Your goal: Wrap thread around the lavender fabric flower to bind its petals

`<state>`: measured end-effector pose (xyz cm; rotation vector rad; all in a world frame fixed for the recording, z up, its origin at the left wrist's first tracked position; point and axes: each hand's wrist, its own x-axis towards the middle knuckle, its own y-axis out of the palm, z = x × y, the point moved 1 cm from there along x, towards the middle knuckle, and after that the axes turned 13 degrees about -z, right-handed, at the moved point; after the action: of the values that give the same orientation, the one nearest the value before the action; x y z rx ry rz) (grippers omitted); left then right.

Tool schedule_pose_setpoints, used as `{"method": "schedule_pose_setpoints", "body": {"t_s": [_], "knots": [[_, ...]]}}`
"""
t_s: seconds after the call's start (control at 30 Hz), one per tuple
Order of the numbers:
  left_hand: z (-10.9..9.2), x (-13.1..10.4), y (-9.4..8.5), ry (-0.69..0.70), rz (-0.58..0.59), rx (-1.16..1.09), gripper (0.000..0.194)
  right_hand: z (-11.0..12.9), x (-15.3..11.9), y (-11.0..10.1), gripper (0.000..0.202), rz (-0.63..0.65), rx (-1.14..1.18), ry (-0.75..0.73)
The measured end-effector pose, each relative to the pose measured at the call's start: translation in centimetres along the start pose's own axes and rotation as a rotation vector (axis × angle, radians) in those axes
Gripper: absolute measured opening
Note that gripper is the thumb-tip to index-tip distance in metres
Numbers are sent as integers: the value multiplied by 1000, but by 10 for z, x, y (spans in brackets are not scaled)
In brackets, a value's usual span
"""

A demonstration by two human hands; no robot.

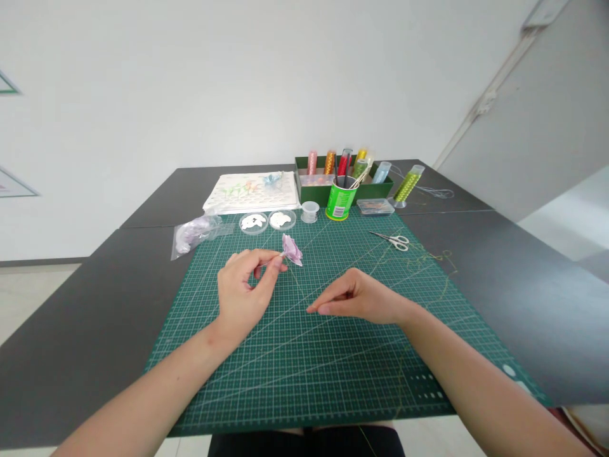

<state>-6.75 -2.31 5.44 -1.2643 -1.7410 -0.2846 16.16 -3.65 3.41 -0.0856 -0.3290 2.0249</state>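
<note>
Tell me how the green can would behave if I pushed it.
The green can might tip if pushed near its rim, as tall sticks stand well above it. Pushed low, it would probably slide upright on its flat base. Toppled, it would likely roll, being round.

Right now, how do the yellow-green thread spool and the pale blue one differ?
The yellow-green spool stands outside the dark green box; the pale blue spool sits inside it. The yellow-green spool shows its base; the pale blue spool's is hidden. Both appear tilted.

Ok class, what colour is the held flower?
The flower is pale purple, clearest in the head view.
</note>
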Motion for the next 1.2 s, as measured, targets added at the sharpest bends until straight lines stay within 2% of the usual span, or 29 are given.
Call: {"method": "schedule_pose_setpoints", "body": {"t_s": [0.1, 0.17, 0.33, 0.43, 0.57, 0.67, 0.8, 0.93, 1.2], "knots": [[5, 1, 3, -19, 20, 20, 19, 5, -2, 0, 26, 48, 68, -19], [8, 0, 6, -8, 77, 45, 19, 9, -3, -1, 23, 54, 125, -41], [11, -8, 16, 75, 244, 85, 20, 15, -6, -6, 16, -13, 198, -88], [10, -16, 21, 113, 334, 77, 16, 16, -7, -10, 15, -126, 209, -125], [1, -24, 22, 177, 429, -23, 13, 17, -6, -15, 18, -348, 201, -145], [-9, -27, 20, 218, 436, -68, 12, 16, -5, -16, 15, -457, 215, -143], [-21, -28, 16, 246, 433, -89, 13, 11, -2, -16, 14, -519, 243, -101], [-30, -27, 13, 253, 417, -111, 14, 6, 2, -13, 19, -545, 250, -58], [-37, -22, 7, 281, 279, -151, 11, 1, 6, -12, 18, -548, 203, -22]]}}
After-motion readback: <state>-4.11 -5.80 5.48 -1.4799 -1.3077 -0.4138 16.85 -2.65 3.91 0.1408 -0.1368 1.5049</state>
